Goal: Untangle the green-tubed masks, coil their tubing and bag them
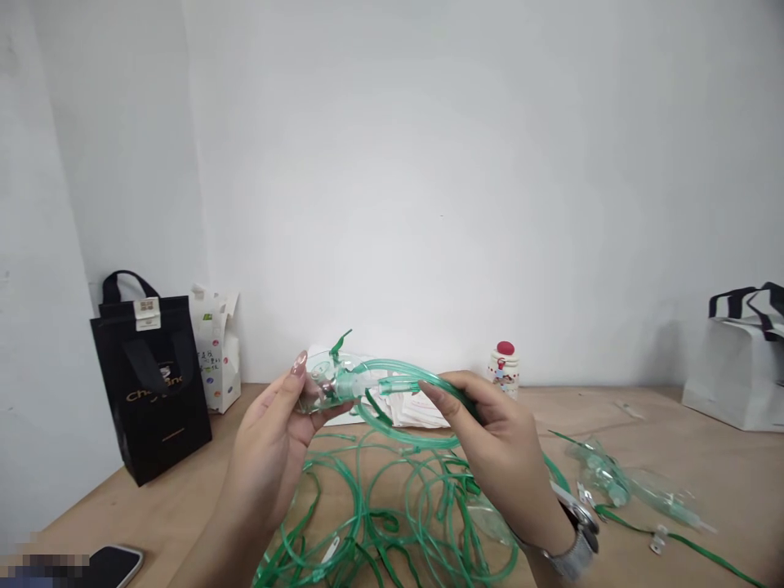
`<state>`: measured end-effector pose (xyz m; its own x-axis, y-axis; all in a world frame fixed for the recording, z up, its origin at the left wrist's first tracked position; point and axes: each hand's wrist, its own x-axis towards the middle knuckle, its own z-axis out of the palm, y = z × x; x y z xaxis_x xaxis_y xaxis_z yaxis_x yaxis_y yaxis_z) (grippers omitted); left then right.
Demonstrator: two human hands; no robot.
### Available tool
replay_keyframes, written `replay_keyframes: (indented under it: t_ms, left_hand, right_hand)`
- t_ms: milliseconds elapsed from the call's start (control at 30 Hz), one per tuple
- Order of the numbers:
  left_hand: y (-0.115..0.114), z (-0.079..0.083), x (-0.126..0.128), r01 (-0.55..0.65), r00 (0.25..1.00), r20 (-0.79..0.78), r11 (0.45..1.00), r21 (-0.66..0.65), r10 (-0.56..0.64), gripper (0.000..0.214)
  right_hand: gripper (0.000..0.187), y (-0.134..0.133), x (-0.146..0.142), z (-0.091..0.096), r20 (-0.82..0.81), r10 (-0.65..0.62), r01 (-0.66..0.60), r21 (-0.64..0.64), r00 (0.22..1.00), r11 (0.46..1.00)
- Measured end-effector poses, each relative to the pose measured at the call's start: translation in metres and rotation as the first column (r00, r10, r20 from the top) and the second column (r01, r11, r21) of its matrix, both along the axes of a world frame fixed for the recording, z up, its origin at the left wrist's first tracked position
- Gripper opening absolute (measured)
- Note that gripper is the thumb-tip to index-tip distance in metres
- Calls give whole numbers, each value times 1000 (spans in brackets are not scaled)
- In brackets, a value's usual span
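Note:
A clear green oxygen mask (318, 382) is held up above the table between my two hands. My left hand (278, 416) is closed around the mask's body, thumb on the near side. In my right hand (483, 425) is a coil of green oxygen tubing (407, 369), gripped between thumb and fingers. The tubing's end lies close to the mask's pale connector (358, 384); whether they are joined I cannot tell. A green strap sticks up from the mask. Below my hands lies a tangle of green tubes and straps (392, 506).
A second mask with a clear bag (606, 474) and green strap lies at the right. Behind my hands are white papers (422, 410) and a red-capped bottle (505, 367). A black bag (162, 392) and white bags (738, 367) stand along the sides; a phone (110, 567) lies front left.

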<state>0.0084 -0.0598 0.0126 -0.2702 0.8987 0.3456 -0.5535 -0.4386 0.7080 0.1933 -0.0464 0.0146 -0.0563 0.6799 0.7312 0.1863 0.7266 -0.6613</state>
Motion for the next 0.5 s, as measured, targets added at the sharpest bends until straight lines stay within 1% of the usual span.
replay_keyframes:
  t_ms: [100,167,267,500]
  left_hand:
    - [-1,3,0,15,998,60,999,-38,-13,15]
    - [-2,4,0,40,997,64,998,-52,-36,16]
    - [-1,4,0,50,998,48,998,-37,-48,21]
    - [-2,2,2,-1,1000,18,1000,-5,1,19]
  right_hand:
    - [13,-5,-1,1,7,-34,34,13,999,999]
    - [15,-6,-2,1,9,-30,30,-8,999,1000]
    - [17,-4,-4,1,27,-1,2,-31,1000,1000]
    - [19,-2,-6,0,-48,30,-36,-139,998,990]
